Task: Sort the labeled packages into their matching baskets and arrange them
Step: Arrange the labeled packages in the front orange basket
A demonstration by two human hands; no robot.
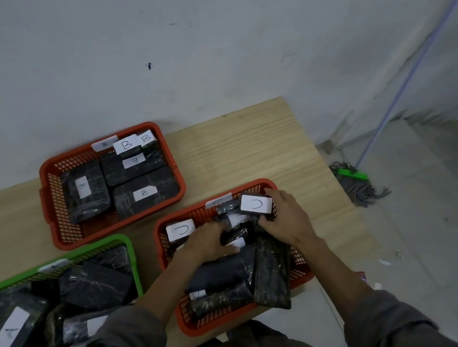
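Inside the near red basket (pixel 257 187) on the bench (pixel 247 146), a C-labelled package (pixel 257 205) is clamped by the right hand (pixel 286 218), its long axis lying left to right, label upward. The left hand (pixel 205 241) is pressed on a package (pixel 233 237) at the basket's middle; whether its fingers are closed cannot be told.

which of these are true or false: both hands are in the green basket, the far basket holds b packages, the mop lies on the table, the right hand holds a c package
1. Both hands are in the green basket. False: the left hand and right hand are in the near orange basket.
2. The far orange basket holds B packages. True.
3. The mop lies on the table. False: it is on the floor.
4. The right hand holds a C package. True.
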